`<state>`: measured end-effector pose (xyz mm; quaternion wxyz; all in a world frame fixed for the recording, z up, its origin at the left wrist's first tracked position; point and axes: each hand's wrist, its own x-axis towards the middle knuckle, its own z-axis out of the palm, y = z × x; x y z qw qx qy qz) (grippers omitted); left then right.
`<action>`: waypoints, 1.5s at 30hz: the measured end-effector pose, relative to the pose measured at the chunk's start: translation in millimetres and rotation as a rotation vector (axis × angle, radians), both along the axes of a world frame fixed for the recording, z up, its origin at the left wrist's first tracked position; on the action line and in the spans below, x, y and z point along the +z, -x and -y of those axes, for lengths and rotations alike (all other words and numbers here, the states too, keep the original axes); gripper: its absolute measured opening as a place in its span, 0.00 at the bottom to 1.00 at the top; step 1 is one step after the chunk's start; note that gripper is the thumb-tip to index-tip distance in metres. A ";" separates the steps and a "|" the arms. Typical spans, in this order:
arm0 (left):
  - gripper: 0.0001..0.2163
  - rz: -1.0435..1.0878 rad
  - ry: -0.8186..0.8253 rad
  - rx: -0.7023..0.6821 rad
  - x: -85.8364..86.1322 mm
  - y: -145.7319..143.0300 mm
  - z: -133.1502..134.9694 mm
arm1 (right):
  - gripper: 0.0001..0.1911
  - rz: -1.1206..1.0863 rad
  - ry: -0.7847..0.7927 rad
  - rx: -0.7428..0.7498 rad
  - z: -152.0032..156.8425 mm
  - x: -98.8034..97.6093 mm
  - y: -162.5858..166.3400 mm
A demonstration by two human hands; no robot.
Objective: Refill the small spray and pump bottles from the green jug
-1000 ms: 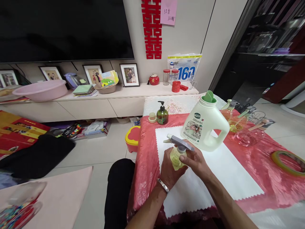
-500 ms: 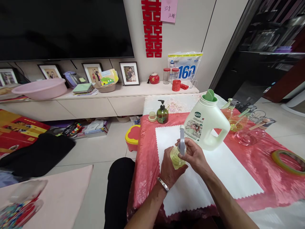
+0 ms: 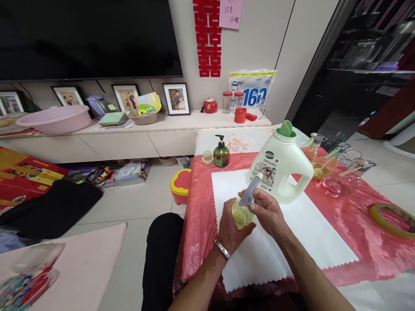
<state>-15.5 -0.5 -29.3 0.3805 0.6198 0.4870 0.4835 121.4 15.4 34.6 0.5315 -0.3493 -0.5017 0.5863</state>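
My left hand (image 3: 229, 226) is wrapped round a small clear bottle (image 3: 242, 216) with pale yellow-green liquid inside. At its neck, my right hand (image 3: 267, 211) has thumb and fingers closed on the grey pump head (image 3: 248, 196), whose long spout points up and to the right. Both hands hover over a white scallop-edged mat (image 3: 259, 255). Just behind them stands a large pale-green detergent jug (image 3: 275, 168), its green cap piece (image 3: 285, 128) sitting tilted in the mouth. A dark green pump bottle (image 3: 221, 154) stands upright farther back, beside a small pale cap (image 3: 207, 157).
Red plastic sheeting (image 3: 201, 216) covers the table. Several pump bottles, one with pink liquid (image 3: 340, 185), stand at the right, near a roll of tape (image 3: 392, 220). A yellow-and-red stool (image 3: 180, 183) is left of the table. Behind runs a low cabinet (image 3: 123, 144).
The pump head has turned on the bottle: its spout swung from pointing straight away to pointing right. My right fingers shifted slightly with it; the left hand's hold is much the same.
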 end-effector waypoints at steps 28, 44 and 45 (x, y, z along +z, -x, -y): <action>0.38 0.032 -0.066 -0.013 -7.6 0.1 -1.8 | 0.22 -0.006 0.023 -0.031 -5.7 -13.9 -1.1; 0.36 0.035 -0.064 -0.023 -4.0 1.5 -0.2 | 0.18 -0.089 0.033 0.072 -7.4 -8.1 -4.7; 0.35 0.017 -0.071 -0.018 -3.8 1.4 -0.6 | 0.18 -0.094 0.025 0.068 -7.8 -7.1 -3.3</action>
